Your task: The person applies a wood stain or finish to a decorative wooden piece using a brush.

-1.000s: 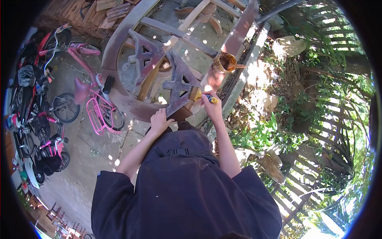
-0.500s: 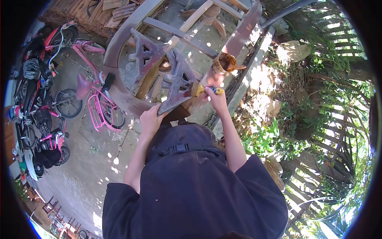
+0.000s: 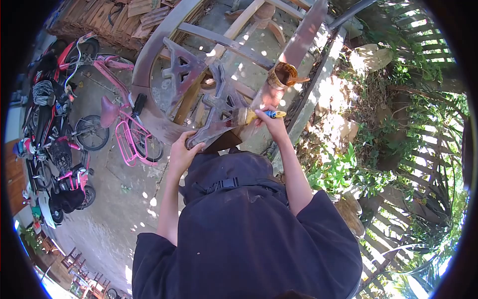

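A carved wooden piece with cut-outs [image 3: 214, 124] lies tilted in front of me, its near end gripped by my left hand [image 3: 184, 151]. My right hand [image 3: 271, 121] is closed round the handle of a paintbrush [image 3: 244, 116], and the bristles touch the face of the piece. Just beyond that hand, a stained round container [image 3: 282, 75] with a stick or handle across its rim stands on a curved wooden frame [image 3: 300, 45]. A second carved piece [image 3: 181, 71] leans on the frame further left.
A pink bicycle [image 3: 110, 110] and several motorbikes [image 3: 47, 119] stand at the left. Stacked wood [image 3: 104, 22] is at the top left. A concrete curb [image 3: 311, 89], plants [image 3: 343, 169] and a slatted fence [image 3: 423, 154] line the right. Chairs [image 3: 74, 259] are at the lower left.
The near end of the held piece has swung slightly, and my left fingers are spread more around it. The brush has shifted slightly along the piece. The whole view has moved a little.
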A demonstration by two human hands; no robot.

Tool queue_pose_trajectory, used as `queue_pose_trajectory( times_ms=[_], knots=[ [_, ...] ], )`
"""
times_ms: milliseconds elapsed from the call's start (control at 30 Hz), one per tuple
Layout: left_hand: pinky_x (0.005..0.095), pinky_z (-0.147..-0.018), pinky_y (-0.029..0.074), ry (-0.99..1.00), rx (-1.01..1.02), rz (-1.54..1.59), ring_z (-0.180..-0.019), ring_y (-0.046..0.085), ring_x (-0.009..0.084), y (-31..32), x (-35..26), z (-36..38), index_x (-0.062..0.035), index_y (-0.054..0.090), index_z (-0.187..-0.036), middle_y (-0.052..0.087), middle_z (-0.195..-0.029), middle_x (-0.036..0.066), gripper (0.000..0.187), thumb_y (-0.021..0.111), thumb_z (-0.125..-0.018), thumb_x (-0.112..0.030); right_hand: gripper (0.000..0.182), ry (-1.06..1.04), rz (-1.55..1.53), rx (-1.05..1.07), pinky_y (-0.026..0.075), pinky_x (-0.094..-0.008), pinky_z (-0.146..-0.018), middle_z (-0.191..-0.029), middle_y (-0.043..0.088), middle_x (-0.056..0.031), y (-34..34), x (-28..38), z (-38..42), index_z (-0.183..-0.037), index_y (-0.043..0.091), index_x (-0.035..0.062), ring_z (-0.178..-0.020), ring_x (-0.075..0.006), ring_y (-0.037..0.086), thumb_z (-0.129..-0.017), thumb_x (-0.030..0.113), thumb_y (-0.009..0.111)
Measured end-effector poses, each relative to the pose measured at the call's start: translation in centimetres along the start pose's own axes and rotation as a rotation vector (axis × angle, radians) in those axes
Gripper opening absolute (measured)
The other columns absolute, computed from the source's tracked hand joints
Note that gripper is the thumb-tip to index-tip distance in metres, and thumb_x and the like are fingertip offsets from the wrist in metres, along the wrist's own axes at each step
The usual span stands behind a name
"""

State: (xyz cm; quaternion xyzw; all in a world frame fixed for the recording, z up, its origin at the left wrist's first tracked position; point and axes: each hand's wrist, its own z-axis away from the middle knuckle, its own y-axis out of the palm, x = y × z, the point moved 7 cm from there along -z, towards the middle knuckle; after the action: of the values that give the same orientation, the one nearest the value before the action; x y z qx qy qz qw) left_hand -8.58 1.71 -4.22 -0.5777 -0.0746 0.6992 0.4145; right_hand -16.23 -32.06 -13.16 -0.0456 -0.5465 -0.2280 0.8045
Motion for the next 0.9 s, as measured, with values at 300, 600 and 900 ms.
queue_pose_trajectory(
  times_ms=[300, 600, 900],
  knots=[
    [0.0345, -0.093, 0.054, -0.109, -0.093, 0.241, -0.101, 0.071, 0.0196, 1.0, 1.4, 0.6, -0.0002, 0.067, -0.125, 0.077, -0.108, 0.016, 0.046, 0.081, -0.094, -0.030, 0.025, -0.289, 0.827, -0.472, 0.054, -0.0282, -0.059, -0.071, 0.070, -0.0064, -4.7, 2.8, -2.2, -0.089, 0.066, 0.0030, -0.063, -0.0142, 0.069, -0.103, 0.023, 0.068],
    [0.0371, -0.085, 0.055, 0.009, -0.105, 0.064, -0.092, 0.073, 0.0277, 0.9, -1.7, 0.8, -0.0022, 0.066, -0.123, 0.075, -0.102, 0.018, 0.043, 0.073, -0.100, -0.038, 0.017, -0.172, 0.476, -0.323, 0.051, -0.0256, -0.054, -0.070, 0.069, -0.0042, -5.7, -0.6, -2.6, -0.092, 0.066, 0.0030, -0.058, -0.0114, 0.066, -0.102, 0.017, 0.069],
    [0.0382, -0.079, 0.054, 0.056, -0.157, 0.120, -0.085, 0.072, 0.0274, 1.5, -3.0, 0.2, -0.0027, 0.066, -0.118, 0.074, -0.093, 0.017, 0.046, 0.071, -0.100, -0.045, 0.016, -0.479, 0.903, -0.436, 0.054, -0.0277, -0.056, -0.068, 0.067, -0.0040, -3.8, 2.2, -1.4, -0.094, 0.067, 0.0027, -0.062, -0.0132, 0.069, -0.101, 0.017, 0.070]
  ],
)
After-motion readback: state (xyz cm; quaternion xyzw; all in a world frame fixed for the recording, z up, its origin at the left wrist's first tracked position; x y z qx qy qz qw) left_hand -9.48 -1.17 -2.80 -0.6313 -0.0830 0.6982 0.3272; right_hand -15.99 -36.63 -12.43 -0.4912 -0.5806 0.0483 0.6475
